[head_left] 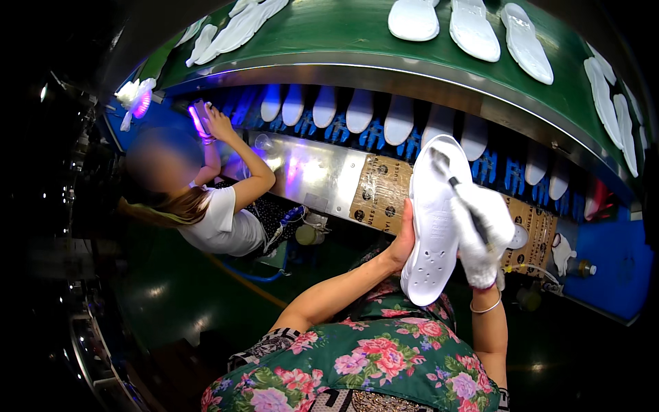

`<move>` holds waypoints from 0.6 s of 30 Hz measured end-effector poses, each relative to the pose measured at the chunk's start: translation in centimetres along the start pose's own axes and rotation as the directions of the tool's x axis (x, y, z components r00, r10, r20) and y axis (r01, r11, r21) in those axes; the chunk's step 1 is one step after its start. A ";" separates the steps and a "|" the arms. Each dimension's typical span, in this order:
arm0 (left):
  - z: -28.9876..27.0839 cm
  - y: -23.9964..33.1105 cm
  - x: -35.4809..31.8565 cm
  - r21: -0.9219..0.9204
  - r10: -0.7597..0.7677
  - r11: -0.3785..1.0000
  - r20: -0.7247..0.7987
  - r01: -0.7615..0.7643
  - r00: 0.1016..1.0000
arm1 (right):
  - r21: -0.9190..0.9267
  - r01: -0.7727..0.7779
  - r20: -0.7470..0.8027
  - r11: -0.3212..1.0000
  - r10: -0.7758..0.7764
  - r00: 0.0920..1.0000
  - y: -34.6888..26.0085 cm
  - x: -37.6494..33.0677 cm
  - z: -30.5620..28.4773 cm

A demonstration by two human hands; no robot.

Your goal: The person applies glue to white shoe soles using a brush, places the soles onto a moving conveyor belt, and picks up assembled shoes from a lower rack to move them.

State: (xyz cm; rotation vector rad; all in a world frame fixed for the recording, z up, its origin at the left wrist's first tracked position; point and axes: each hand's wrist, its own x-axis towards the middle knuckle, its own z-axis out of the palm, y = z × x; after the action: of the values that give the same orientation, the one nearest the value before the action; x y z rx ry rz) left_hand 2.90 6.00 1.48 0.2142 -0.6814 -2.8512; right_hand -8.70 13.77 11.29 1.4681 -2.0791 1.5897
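A white shoe sole (431, 233) is tilted upright in front of me, its hollowed inner side with several small holes facing up. My left hand (403, 237) is bare and grips the sole along its left edge. In my right hand (482, 237), which wears a white glove, is a brush (467, 199) with a dark handle. The brush's tip is at the upper end of the sole's inner side, blurred by motion. Glove and sole hide part of the bench behind them.
A green conveyor belt (329, 38) carries several white soles (473, 31). Below it, a row of white soles (359, 113) stands on blue holders. Cardboard (381, 189) covers part of the metal bench (316, 168). At left sits another person (223, 216) holding a purple-lit object (200, 118).
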 end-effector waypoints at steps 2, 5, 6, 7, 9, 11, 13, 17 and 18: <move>0.7 0.5 0.3 0.160 0.058 0.987 -0.177 -0.029 0.983 | 0.059 0.005 0.111 0.998 -0.012 0.994 -1.1 -0.8 0.6; -0.3 1.6 -0.3 0.028 0.013 1.000 -0.140 -0.010 0.990 | 0.209 -0.100 0.197 0.973 0.059 0.979 -1.2 -0.8 0.4; 0.0 1.6 -0.3 -0.017 0.043 0.999 -0.186 -0.047 0.982 | 0.282 -0.216 0.143 0.935 0.182 0.973 -0.8 -0.8 0.4; -0.7 1.4 -0.4 -0.041 0.049 0.998 -0.090 -0.053 0.995 | 0.358 -0.321 0.101 0.877 0.305 0.947 -0.4 -0.9 0.5; -1.7 1.5 -0.4 -0.022 0.063 0.998 0.134 -0.061 0.989 | 0.328 -0.305 0.007 0.894 0.321 0.947 -0.1 -1.3 0.9; -0.2 2.2 0.1 0.160 0.096 0.985 -0.224 -0.060 0.970 | 0.092 -0.048 0.022 0.995 0.046 0.999 -0.3 -1.1 1.2; -1.2 2.7 0.2 0.226 0.107 0.972 -0.181 -0.064 0.978 | 0.113 0.066 0.134 0.991 -0.081 0.988 -1.4 -1.1 1.5; -2.5 3.0 -0.3 0.138 0.189 0.978 -0.281 -0.156 0.941 | 0.310 -0.106 0.220 0.945 0.037 0.975 -1.1 -1.2 1.1; -2.6 3.1 -0.1 0.159 0.216 0.972 -0.291 -0.175 0.932 | 0.349 -0.144 0.173 0.926 0.088 0.981 -0.3 -1.5 1.2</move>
State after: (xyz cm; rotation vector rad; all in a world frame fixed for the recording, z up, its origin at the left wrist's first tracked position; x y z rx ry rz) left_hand 3.94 2.17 0.59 0.5627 -0.7745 -2.5091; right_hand -7.25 13.68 10.04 1.6530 -2.0691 2.0565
